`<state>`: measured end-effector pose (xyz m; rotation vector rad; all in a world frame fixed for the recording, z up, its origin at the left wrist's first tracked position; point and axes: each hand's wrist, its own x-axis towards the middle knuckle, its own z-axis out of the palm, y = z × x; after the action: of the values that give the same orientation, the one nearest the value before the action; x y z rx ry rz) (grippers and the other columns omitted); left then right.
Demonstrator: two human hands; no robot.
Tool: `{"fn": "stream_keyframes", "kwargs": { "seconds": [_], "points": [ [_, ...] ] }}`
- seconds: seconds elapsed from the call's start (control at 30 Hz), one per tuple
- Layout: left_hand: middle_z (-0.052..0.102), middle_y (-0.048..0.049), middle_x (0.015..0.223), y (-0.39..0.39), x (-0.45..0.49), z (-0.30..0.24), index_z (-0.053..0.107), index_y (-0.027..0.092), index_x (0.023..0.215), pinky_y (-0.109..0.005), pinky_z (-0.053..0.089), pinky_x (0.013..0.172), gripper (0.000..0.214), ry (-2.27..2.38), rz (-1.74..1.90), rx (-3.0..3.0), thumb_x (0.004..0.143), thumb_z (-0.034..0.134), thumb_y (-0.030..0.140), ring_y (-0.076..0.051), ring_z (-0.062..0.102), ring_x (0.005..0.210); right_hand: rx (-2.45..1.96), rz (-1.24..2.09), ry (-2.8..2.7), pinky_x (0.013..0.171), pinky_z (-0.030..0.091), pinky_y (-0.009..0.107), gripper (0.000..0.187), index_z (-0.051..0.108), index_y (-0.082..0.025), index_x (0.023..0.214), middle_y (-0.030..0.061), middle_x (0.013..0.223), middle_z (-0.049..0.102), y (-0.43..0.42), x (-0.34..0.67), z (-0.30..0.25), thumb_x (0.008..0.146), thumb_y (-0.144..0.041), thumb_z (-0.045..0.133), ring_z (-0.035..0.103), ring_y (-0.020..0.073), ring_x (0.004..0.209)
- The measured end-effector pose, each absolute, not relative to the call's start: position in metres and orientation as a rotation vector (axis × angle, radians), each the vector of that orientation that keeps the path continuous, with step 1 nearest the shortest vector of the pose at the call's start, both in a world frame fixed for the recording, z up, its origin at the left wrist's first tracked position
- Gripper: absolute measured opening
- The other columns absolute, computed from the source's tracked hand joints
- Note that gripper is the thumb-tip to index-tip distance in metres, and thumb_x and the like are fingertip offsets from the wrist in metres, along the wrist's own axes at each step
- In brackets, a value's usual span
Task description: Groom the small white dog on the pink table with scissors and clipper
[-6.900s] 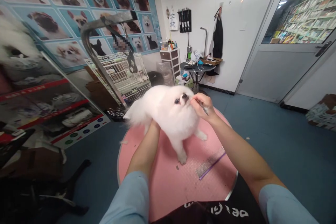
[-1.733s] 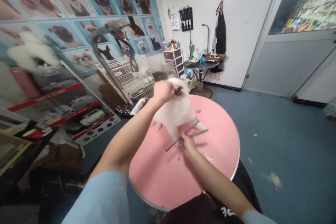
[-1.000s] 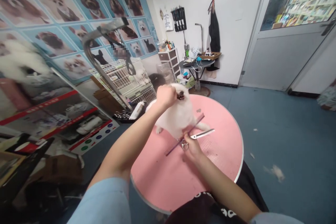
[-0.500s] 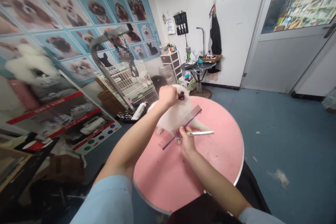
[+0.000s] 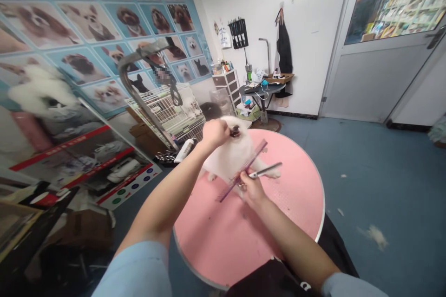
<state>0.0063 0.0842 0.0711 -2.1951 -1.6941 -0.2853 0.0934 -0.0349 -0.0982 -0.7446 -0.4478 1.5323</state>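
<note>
A small white fluffy dog (image 5: 230, 158) stands on a round pink grooming table (image 5: 278, 222). My left hand (image 5: 215, 132) is closed around the dog's muzzle, holding its head up. My right hand (image 5: 251, 190) is closed on a purple comb (image 5: 244, 169) and a pair of silver scissors (image 5: 266, 170) together, right at the dog's chest. The comb lies slanted across the chest fur, and the scissor blades point right.
A curved metal grooming arm (image 5: 139, 83) with a hanging loop rises left of the table. Behind stand a white wire cage (image 5: 167, 106), a drawer unit (image 5: 226, 84) and a small dark side table (image 5: 261, 90). Fur tufts (image 5: 374, 234) lie on the blue floor. A door (image 5: 376, 74) is at right.
My right hand picked the comb up off the table and, with the scissors, has been stroking it through the dog's chest fur; my left hand moved from the dog's rump to its muzzle.
</note>
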Motion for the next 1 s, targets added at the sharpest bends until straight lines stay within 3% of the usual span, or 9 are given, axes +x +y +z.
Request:
{"fn": "stream_keyframes", "kwargs": {
  "seconds": [0.13,0.23,0.4,0.5,0.57,0.63,0.73,0.83,1.0],
  "points": [
    [0.073,-0.0131,0.088,0.083,-0.006,0.064,0.073,0.016,0.08,-0.033,0.043,0.068,0.027,-1.713,-0.323,-2.184,0.081,0.049,0.028,-0.027,0.067,0.084,-0.915,1.509,-0.381,0.041,0.032,0.019,0.03,0.053,-0.02,0.072,-0.0025,0.06,0.061,-0.041,0.121,-0.117,0.069,-0.04,0.076,0.055,0.0108,0.05],
    [0.072,-0.0121,0.092,0.082,-0.012,0.059,0.073,0.016,0.083,-0.034,0.044,0.071,0.027,-1.722,-0.373,-2.17,0.082,0.049,0.028,-0.026,0.067,0.088,-1.219,1.564,-0.411,0.039,0.03,0.019,0.029,0.053,-0.019,0.075,-0.0027,0.053,0.057,-0.055,0.159,-0.15,0.083,-0.044,0.066,0.05,0.0098,0.042],
    [0.072,-0.0128,0.092,0.083,-0.013,0.056,0.073,0.016,0.083,-0.035,0.045,0.076,0.027,-1.69,-0.4,-2.176,0.082,0.049,0.027,-0.027,0.065,0.091,-1.555,1.714,-0.991,0.041,0.032,0.023,0.05,0.054,-0.019,0.071,-0.0024,0.046,0.048,-0.073,0.225,-0.176,0.093,-0.063,0.045,0.045,0.0118,0.037],
    [0.071,-0.0138,0.089,0.086,-0.01,0.057,0.073,0.015,0.081,-0.035,0.044,0.075,0.027,-1.669,-0.386,-2.177,0.082,0.049,0.027,-0.027,0.065,0.088,-1.881,1.387,-1.628,0.054,0.041,0.028,0.052,0.059,-0.016,0.067,0.0078,0.057,0.061,-0.072,0.254,-0.158,0.094,-0.058,0.046,0.06,0.0191,0.053],
    [0.07,-0.0143,0.087,0.088,-0.009,0.057,0.072,0.015,0.078,-0.035,0.042,0.071,0.027,-1.658,-0.383,-2.174,0.082,0.048,0.027,-0.027,0.065,0.086,-2.104,1.016,-1.908,0.066,0.045,0.033,0.048,0.066,-0.013,0.074,0.0173,0.078,0.07,-0.068,0.265,-0.14,0.096,-0.05,0.044,0.068,0.0267,0.075],
    [0.07,-0.0147,0.087,0.09,-0.008,0.058,0.071,0.015,0.077,-0.036,0.041,0.07,0.027,-1.636,-0.39,-2.181,0.082,0.047,0.026,-0.028,0.064,0.085,-2.269,0.723,-1.983,0.075,0.046,0.036,0.046,0.071,-0.011,0.09,0.0229,0.097,0.072,-0.062,0.268,-0.124,0.097,-0.045,0.041,0.069,0.0312,0.092],
    [0.07,-0.0148,0.087,0.091,-0.009,0.059,0.071,0.015,0.077,-0.036,0.04,0.07,0.026,-1.605,-0.407,-2.204,0.081,0.048,0.025,-0.027,0.064,0.084,-2.304,0.602,-1.919,0.078,0.046,0.036,0.049,0.07,-0.01,0.103,0.0242,0.103,0.071,-0.051,0.26,-0.11,0.099,-0.044,0.035,0.069,0.0307,0.097],
    [0.069,-0.0147,0.085,0.093,-0.011,0.059,0.07,0.015,0.075,-0.037,0.039,0.069,0.026,-1.574,-0.41,-2.215,0.081,0.048,0.027,-0.028,0.064,0.083,-2.085,0.753,-1.782,0.073,0.046,0.032,0.043,0.068,-0.01,0.101,0.0201,0.097,0.071,-0.039,0.242,-0.107,0.096,-0.041,0.038,0.068,0.0254,0.089],
    [0.069,-0.0148,0.088,0.093,-0.013,0.058,0.07,0.014,0.077,-0.037,0.041,0.072,0.026,-1.544,-0.425,-2.219,0.082,0.048,0.027,-0.028,0.064,0.086,-1.236,1.559,-1.676,0.057,0.043,0.025,0.028,0.063,-0.017,0.102,0.0017,0.076,0.064,-0.033,0.2,-0.113,0.076,-0.027,0.06,0.057,0.0134,0.063]
  ]
}}
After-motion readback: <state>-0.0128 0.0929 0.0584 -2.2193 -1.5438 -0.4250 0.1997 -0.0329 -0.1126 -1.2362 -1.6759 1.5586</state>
